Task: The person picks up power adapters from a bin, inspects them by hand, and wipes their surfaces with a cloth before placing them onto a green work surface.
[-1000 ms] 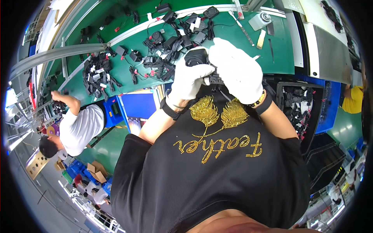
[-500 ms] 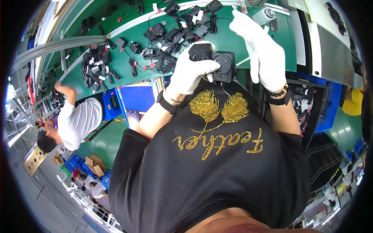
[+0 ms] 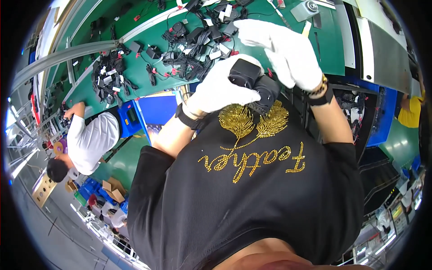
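Observation:
My left hand (image 3: 220,90), in a white glove, grips two black box-shaped devices side by side in front of my chest. The upper one is a plain black block (image 3: 245,72); the other is a tilted black device (image 3: 267,92) with a round part on its face. Gloved in white too, my right hand (image 3: 288,54) hovers just beyond and to the right of them. Its fingers are stretched out, pointing left, and it appears to hold nothing. Near its fingertips lies a heap of black adapters with coiled cables (image 3: 198,42), white tags and red ties.
Another cable pile (image 3: 110,76) lies left on the green table (image 3: 135,72). A metal rail (image 3: 67,51) crosses at left. A clear and silver canister (image 3: 306,9) stands at the far right. A person in white (image 3: 94,139) works at left, beside a blue bin (image 3: 130,119).
My right hand has swung left and nearer to the devices, its fingers now pointing left. In my left hand the two devices have turned and tilted, shifting slightly right and toward me.

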{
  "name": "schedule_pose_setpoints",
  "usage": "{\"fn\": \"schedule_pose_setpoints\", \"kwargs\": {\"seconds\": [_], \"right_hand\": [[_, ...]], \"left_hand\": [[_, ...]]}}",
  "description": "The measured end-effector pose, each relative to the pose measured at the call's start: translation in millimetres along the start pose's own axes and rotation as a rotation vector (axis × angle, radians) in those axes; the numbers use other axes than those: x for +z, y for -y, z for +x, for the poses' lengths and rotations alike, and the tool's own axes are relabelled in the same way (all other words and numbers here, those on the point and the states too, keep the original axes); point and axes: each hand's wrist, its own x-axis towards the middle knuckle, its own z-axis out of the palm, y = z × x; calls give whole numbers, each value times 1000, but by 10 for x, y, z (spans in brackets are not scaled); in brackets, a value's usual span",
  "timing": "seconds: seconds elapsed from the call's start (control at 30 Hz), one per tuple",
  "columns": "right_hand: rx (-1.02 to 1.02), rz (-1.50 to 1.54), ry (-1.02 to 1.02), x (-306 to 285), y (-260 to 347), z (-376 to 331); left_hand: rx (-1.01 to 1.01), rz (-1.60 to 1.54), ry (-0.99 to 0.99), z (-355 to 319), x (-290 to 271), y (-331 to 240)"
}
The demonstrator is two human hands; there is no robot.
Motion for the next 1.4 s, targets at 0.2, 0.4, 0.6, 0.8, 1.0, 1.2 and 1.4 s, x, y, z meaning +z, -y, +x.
{"fn": "schedule_pose_setpoints", "kwargs": {"seconds": [0.2, 0.4, 0.6, 0.8, 1.0, 1.2, 1.4], "right_hand": [[-128, -523, 128, 228, 274, -209], [498, 279, -216, -290, 431, -624], [213, 151, -401, 88, 318, -321], [-147, -551, -189, 302, 180, -378], [-254, -723, -252, 240, 224, -522], [200, 69, -676, 355, 295, -465], [-52, -204, -299, 484, 165, -242]], "left_hand": [[-95, -298, -19, -69, -5, 191], [72, -293, -86, -31, -56, 185], [45, -358, -210, 19, 11, 220], [13, -571, -262, 8, 116, 262], [165, -572, -274, 41, 72, 279], [119, -744, -263, 38, 114, 161], [315, -721, -154, 58, 88, 501]]}}
